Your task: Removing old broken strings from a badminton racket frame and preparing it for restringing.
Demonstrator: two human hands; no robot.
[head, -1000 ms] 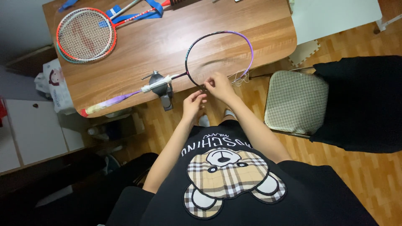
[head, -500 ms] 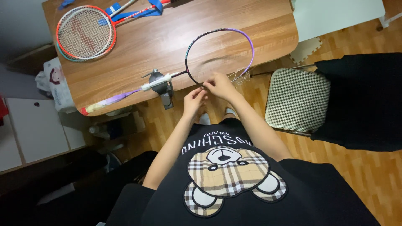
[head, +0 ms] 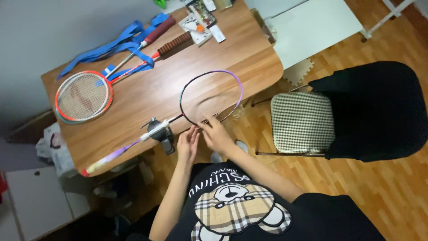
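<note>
Here both hands work at the near rim of the unstrung racket [head: 209, 96], clamped at the table [head: 147, 100] edge: left hand [head: 188, 143] released, right hand [head: 217, 136] pinching the frame, apparently steadying it.

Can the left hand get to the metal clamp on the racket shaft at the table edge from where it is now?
Probably yes. The left hand is open right beside the clamp, and nothing lies between them; the right hand is at the racket frame, away from it.

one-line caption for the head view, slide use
Both hands, left hand and right hand, work at the near rim of an unstrung purple-framed racket clamped to a wooden table.
</note>
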